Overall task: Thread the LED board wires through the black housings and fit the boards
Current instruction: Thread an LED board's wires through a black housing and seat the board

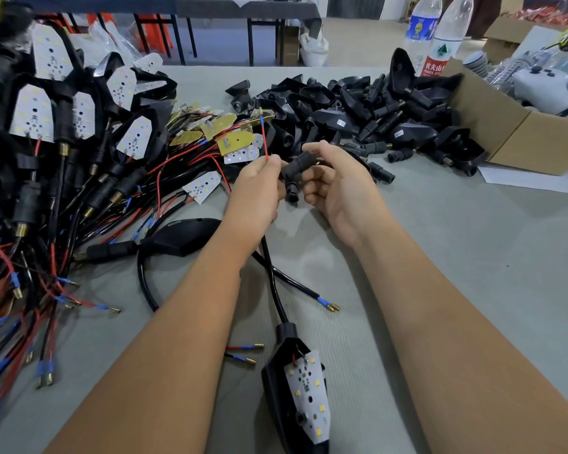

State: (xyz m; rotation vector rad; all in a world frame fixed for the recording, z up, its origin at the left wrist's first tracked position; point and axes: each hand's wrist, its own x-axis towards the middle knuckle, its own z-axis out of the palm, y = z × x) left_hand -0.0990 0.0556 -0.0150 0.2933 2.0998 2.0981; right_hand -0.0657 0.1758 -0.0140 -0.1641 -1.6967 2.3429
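a: head camera view first, fingers outward: the left hand [258, 188] pinches a red wire [264, 139] between thumb and fingertips, the wire standing up toward twelve o'clock with a blue sleeve near its top.

b: and the right hand [333, 185]?

a: its fingers curl round a black housing [295, 173], held just at three o'clock of the left hand, stem end pointing down toward six. the two hands almost touch.

b: so which step is this?

a: i judge it as the threading step: wire tip lined up, not yet visibly inside the housing. whether a second wire sits in the pinch i cannot tell.

b: what does the next move call for?

a: probably steering the wire end into the housing's opening, then drawing it through the stem. a bent tip could snag.

b: further out?

a: a finished unit [300, 391], board seated in its housing, lies at six o'clock on the grey table [473, 257]. loose led boards [233, 139] with wires lie at eleven, empty housings [374, 106] piled at one, completed assemblies [46, 126] heaped at nine to ten. a cardboard box [518, 132] sits at two o'clock, water bottles [440, 34] behind it.
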